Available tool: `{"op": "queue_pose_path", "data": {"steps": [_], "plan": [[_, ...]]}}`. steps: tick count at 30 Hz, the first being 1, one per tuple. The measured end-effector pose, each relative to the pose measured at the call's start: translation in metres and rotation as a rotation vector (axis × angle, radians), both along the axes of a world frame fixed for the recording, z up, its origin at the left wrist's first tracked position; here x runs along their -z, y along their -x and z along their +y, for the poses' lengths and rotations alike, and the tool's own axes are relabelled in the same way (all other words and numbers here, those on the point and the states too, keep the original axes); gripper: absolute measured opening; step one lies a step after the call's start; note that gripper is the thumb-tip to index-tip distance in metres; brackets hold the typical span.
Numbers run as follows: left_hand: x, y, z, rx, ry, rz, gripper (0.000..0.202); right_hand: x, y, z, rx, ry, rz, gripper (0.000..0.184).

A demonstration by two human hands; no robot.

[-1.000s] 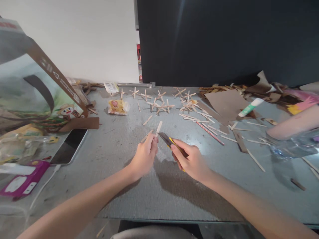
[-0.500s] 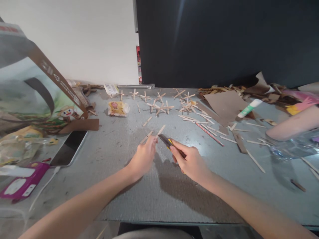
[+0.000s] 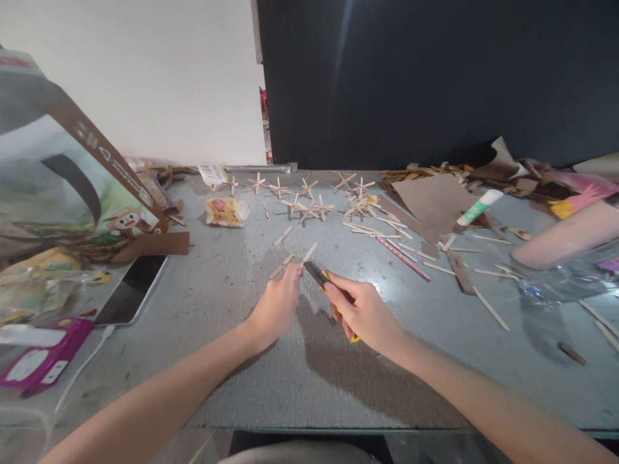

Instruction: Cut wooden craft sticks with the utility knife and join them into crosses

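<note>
Pinched in my left hand (image 3: 276,304) is a pale wooden stick (image 3: 310,252), its free end pointing up and away. My right hand (image 3: 363,310) is closed around a black and yellow utility knife (image 3: 319,276), whose front end meets the stick close to my left fingertips. Whether the blade cuts into the wood is too small to tell. Just beyond my left hand lies another stick piece (image 3: 281,266), and a short one (image 3: 283,236) rests farther back. Several star-shaped stick assemblies (image 3: 309,209) stand toward the rear of the table.
Loose sticks (image 3: 370,230) and a red patterned straw (image 3: 403,258) lie right of centre. A glue stick (image 3: 480,207) leans by brown cardboard (image 3: 430,200). At left are a phone (image 3: 131,290), a purple device (image 3: 46,353) and a large box (image 3: 72,167). Someone's forearm (image 3: 570,237) reaches in at right.
The knife and my right hand have shifted slightly, with more of the yellow handle end showing below the hand. The whole view has moved a little; both hands keep their grip.
</note>
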State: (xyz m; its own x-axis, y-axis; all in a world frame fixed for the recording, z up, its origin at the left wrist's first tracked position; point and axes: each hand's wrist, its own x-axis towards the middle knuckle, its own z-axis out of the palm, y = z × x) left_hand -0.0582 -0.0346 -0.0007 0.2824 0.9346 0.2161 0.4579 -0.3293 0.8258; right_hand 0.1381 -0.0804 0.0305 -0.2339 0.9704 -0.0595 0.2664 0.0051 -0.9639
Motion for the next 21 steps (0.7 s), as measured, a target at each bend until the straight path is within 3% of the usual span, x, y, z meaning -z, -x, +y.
{"op": "queue_pose_path", "data": {"steps": [11,18,21], "plan": [[-0.012,-0.011,-0.005,-0.043,0.061,-0.151,0.034,0.007,0.009,0.000,-0.056,0.162,0.254,0.043],[-0.011,-0.017,0.001,0.048,0.458,-0.581,0.048,0.011,0.008,0.001,-0.033,0.146,0.220,0.042],[-0.014,-0.017,0.002,0.090,0.549,-0.682,0.054,0.010,0.009,0.000,-0.033,0.150,0.218,0.044]]}}
